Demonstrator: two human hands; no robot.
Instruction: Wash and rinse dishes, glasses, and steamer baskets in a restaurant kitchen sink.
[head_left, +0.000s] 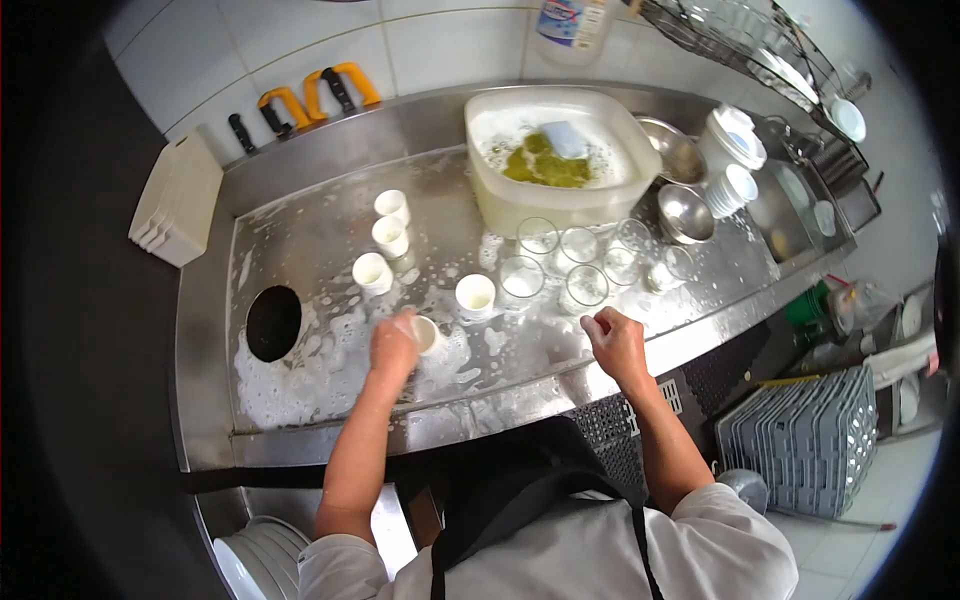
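My left hand is at the side of a small white cup on the soapy steel counter; the hand is blurred and its fingers seem to grip the rim. My right hand hovers near the counter's front edge with curled fingers, nothing visible in it, just below several clear drinking glasses. Another white cup stands between my hands. Farther left, three white cups stand in a rough line. Behind the glasses sits a translucent plastic tub of foamy water holding a light blue sponge or cloth.
A round hole opens in the counter at left. Knives with black handles and yellow-handled tools stand along the back wall. Metal bowls and stacked white containers are at right, below a wire rack. Grey crates stand lower right.
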